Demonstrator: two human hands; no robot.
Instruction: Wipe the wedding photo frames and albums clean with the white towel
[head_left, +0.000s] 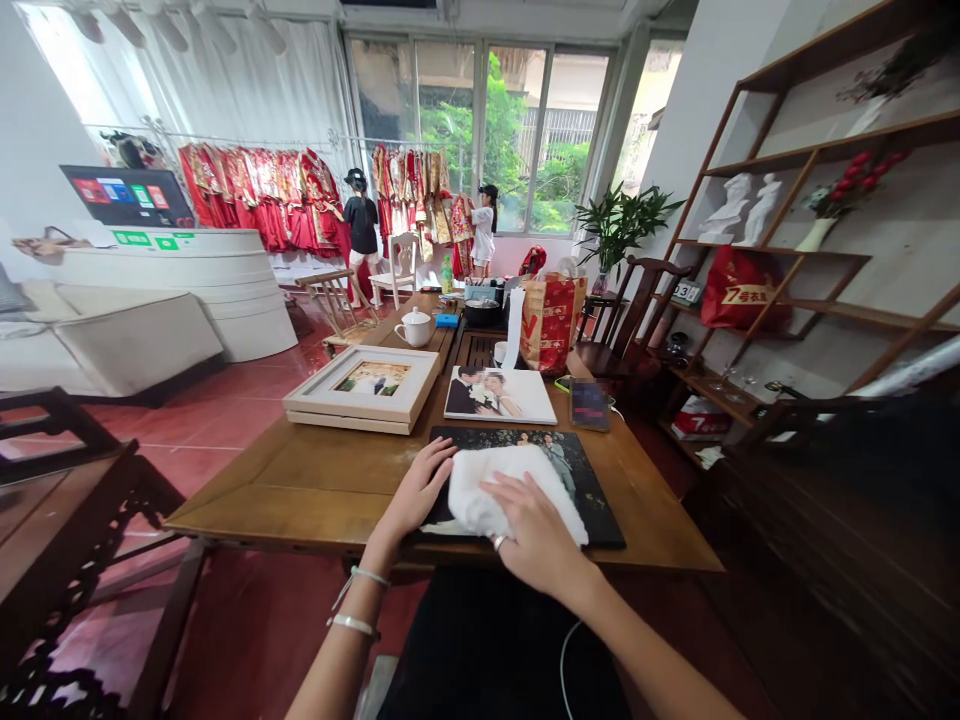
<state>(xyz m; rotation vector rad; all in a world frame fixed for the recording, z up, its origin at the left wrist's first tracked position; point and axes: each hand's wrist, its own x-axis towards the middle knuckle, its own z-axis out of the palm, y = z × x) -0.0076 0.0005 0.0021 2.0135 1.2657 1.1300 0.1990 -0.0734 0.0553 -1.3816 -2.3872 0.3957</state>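
Observation:
A dark photo panel (pixel 581 480) with a wedding picture lies flat at the near edge of the wooden table (pixel 315 485). A white cloth (pixel 499 480) rests on it. My right hand (pixel 532 535) lies flat on the cloth with its fingers stretched out, a ring on one finger. My left hand (pixel 416 490) is spread open on the panel's left edge, touching both the panel and the table; two bracelets sit on that wrist.
Stacked white picture frames (pixel 364 388), a second photo print (pixel 499 395), a phone (pixel 589 405), a white teapot (pixel 415 327) and a red bag (pixel 551 320) sit farther along the table. Two people stand by racks of red garments. Shelving stands at right, a dark carved chair at left.

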